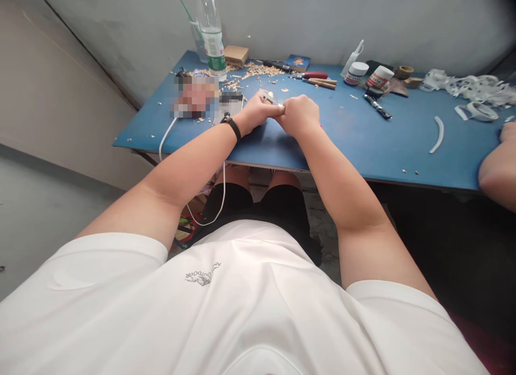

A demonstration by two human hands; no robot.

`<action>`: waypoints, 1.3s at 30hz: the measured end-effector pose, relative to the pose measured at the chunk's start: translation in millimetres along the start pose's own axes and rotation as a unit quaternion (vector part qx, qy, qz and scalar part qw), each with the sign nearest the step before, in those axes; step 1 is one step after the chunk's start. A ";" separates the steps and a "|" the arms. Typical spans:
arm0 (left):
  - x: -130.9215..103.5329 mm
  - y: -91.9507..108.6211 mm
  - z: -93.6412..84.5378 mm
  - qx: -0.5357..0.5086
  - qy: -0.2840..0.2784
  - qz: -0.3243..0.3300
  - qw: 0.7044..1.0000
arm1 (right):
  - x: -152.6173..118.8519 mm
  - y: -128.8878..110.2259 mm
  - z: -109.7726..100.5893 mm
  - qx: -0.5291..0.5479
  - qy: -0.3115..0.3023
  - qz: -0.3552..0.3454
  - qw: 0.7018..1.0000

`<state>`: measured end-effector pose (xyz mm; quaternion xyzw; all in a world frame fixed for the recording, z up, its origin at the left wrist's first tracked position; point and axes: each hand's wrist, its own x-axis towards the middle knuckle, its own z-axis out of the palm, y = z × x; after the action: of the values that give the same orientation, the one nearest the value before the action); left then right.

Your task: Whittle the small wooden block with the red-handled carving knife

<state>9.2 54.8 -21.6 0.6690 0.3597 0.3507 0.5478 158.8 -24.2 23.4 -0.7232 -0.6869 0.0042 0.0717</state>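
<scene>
My left hand [256, 113], with a dark band at the wrist, is closed around a small pale wooden piece [267, 97] above the blue table. A greyish edge shows along that piece; its full shape is hidden by my fingers. Pressed close on the right, my right hand [300, 114] is a fist around a slim carving tool [281, 106]. Only a short metallic bit of the tool shows between the hands, with a speck of pink behind the fist. A phone [233, 105], partly blurred out, lies left of my left hand.
Wood shavings [264, 70] lie at the back near a water bottle [213, 42]. Carving tools [318, 82], two white jars [356, 73], a black clamp-like tool [377, 106] and white plastic strips [463, 87] are farther right. Another person's arm [500, 168] rests at the right edge. A white cable [163, 136] hangs down.
</scene>
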 end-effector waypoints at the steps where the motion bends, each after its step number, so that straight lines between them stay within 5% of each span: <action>1: -1.2 0.1 -1.0 -0.012 0.018 0.003 1.000 | 0.2 1.1 0.2 0.000 0.003 -0.019 1.000; 8: -17.1 11.2 3.6 -0.009 0.031 0.003 0.999 | 5.0 10.5 8.1 0.025 0.024 -0.092 0.995; 17: -14.7 14.8 10.2 0.001 0.087 -0.024 0.996 | 12.3 4.9 16.8 0.025 0.035 0.003 0.999; 25: -17.2 9.3 5.1 -0.010 0.021 0.016 1.000 | 12.0 17.8 15.0 0.044 0.017 -0.095 0.994; 36: -18.8 18.2 17.5 -0.036 0.116 -0.017 0.992 | 16.9 9.9 23.8 0.037 0.046 0.012 0.998; 39: -21.6 21.1 17.8 -0.036 0.111 -0.013 0.993 | 21.6 18.3 28.2 0.053 0.060 -0.015 0.997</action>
<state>15.9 24.6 -5.1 0.6012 0.4143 0.4286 0.5321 175.2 -0.9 -4.5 -0.7073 -0.6906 -0.0040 0.1508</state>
